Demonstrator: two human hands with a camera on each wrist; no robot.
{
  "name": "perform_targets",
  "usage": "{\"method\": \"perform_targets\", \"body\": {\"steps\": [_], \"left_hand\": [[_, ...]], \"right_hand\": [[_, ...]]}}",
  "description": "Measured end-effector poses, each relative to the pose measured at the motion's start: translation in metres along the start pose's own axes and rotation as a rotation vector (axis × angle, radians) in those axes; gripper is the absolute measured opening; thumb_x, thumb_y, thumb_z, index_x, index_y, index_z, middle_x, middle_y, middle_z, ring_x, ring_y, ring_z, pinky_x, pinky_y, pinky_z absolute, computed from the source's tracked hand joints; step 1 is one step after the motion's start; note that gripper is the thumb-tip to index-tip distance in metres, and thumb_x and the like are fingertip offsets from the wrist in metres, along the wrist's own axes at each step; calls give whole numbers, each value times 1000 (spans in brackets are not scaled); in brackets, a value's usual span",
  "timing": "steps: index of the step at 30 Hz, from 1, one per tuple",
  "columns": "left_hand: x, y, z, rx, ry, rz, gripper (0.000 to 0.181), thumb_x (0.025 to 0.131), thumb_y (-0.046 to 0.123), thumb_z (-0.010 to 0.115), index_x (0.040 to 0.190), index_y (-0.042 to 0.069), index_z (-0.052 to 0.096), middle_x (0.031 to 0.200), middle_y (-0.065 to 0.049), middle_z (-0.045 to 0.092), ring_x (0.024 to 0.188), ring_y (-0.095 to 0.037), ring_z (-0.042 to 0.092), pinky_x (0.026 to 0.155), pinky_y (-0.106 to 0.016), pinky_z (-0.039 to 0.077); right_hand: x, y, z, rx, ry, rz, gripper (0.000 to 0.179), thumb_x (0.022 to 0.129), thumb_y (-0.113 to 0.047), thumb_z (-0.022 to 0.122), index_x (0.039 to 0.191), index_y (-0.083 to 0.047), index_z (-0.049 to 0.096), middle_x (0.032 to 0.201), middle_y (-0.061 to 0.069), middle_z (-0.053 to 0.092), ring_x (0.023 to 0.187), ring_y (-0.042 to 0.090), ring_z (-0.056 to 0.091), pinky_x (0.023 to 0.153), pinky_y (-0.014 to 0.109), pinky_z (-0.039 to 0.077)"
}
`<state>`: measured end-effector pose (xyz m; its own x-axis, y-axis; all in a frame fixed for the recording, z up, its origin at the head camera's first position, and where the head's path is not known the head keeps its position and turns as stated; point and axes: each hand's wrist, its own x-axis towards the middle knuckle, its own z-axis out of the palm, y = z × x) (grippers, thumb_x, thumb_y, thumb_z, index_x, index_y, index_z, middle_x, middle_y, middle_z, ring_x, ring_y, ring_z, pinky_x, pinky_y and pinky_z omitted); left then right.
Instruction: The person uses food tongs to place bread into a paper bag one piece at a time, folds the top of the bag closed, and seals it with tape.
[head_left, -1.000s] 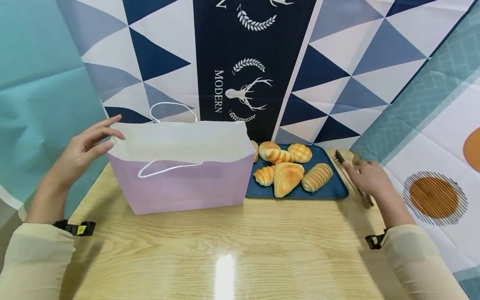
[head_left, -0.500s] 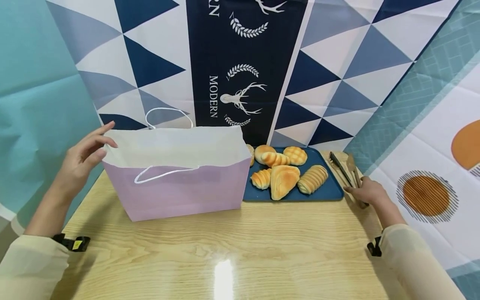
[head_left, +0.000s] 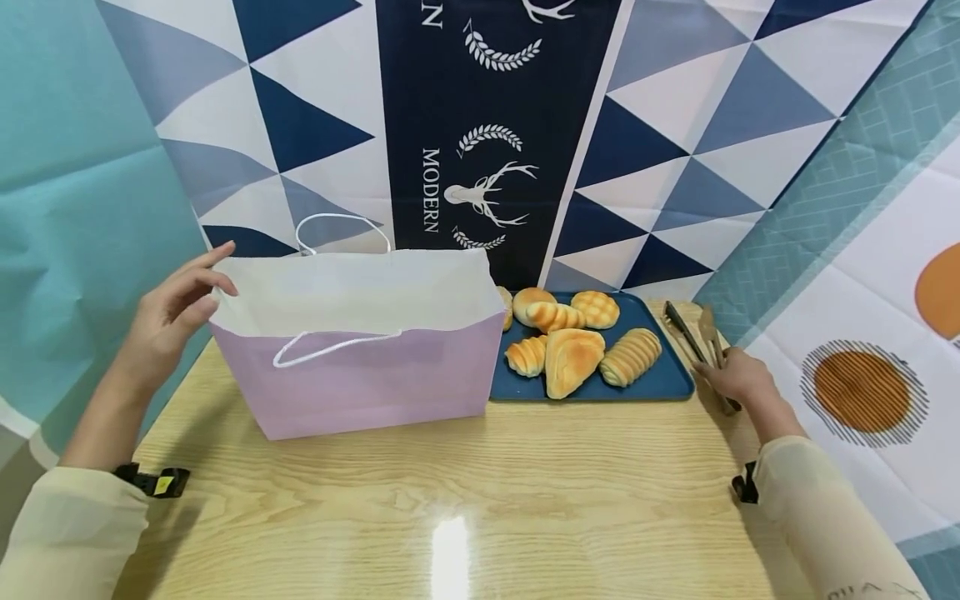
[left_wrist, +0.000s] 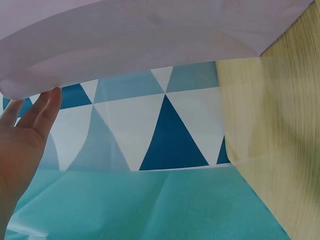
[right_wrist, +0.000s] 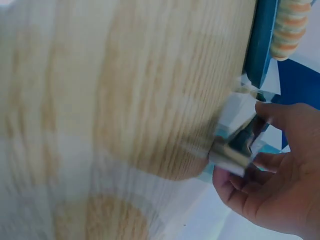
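Note:
A lilac paper bag [head_left: 375,383] with white string handles stands upright on the table, its mouth open and its inside white. My left hand [head_left: 168,312] is at the bag's left top edge, fingers fairly straight and touching the paper; the left wrist view has the fingertips against the bag's side. My right hand [head_left: 742,379] holds a pair of tongs [head_left: 684,333] at the table's right, thumb on one side and fingers curled on the other, as the right wrist view [right_wrist: 235,150] shows. The tongs' two arms are spread, pointing away from me.
A blue tray [head_left: 675,383] with several bread pieces sits between bag and tongs. Among them are a triangular bread [head_left: 573,362] and a ridged roll [head_left: 632,357]. The bag's right side partly hides one bun. Patterned cloth [head_left: 697,167] hangs behind the table [head_left: 450,483].
My right hand has moved slightly toward me along the tongs, to their near end, and has taken hold. The left hand stays at the bag's edge. The head view has shifted a little.

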<state>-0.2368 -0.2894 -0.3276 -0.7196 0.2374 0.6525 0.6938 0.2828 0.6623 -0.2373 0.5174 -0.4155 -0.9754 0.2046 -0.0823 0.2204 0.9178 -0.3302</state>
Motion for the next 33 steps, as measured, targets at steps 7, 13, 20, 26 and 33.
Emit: {"method": "perform_targets", "body": {"steps": [7, 13, 20, 26, 33], "left_hand": [[0, -2, 1, -6, -5, 7, 22, 103, -1, 47, 113, -9, 64, 165, -6, 45, 148, -16, 43, 101, -16, 37], [-1, -2, 1, -22, -13, 0, 22, 104, 1, 46, 113, -8, 64, 166, -7, 43, 152, -17, 38, 103, -16, 36], [-1, -1, -1, -44, -4, -18, 24, 104, 2, 46, 114, -8, 65, 167, -7, 42, 155, -20, 34, 107, -16, 35], [0, 0, 0, -24, 2, -24, 25, 105, 4, 46, 114, -9, 65, 166, -8, 43, 154, -21, 34, 106, -17, 35], [0, 2, 1, -27, 6, -23, 26, 105, 5, 47, 114, -10, 65, 165, -8, 44, 155, -21, 34, 104, -19, 34]], "right_hand": [[-4, 6, -2, 149, -33, 7, 55, 109, -43, 41, 112, 12, 45, 72, 16, 63, 57, 28, 59, 51, 43, 50], [-17, 6, -14, 101, 34, -44, 78, 112, -43, 39, 147, 25, 27, 97, 36, 66, 66, 29, 69, 68, 54, 56], [-28, 0, -31, 3, 111, -135, 76, 112, -44, 40, 146, 24, 33, 97, 38, 65, 89, 56, 64, 80, 66, 48], [-48, -20, -43, -3, 129, -168, 73, 113, -44, 40, 150, 19, 34, 129, 50, 50, 112, 68, 50, 84, 72, 43], [-72, -54, -49, 21, 164, -259, 71, 112, -40, 50, 155, 14, 35, 131, 43, 55, 113, 63, 55, 83, 71, 45]]}}
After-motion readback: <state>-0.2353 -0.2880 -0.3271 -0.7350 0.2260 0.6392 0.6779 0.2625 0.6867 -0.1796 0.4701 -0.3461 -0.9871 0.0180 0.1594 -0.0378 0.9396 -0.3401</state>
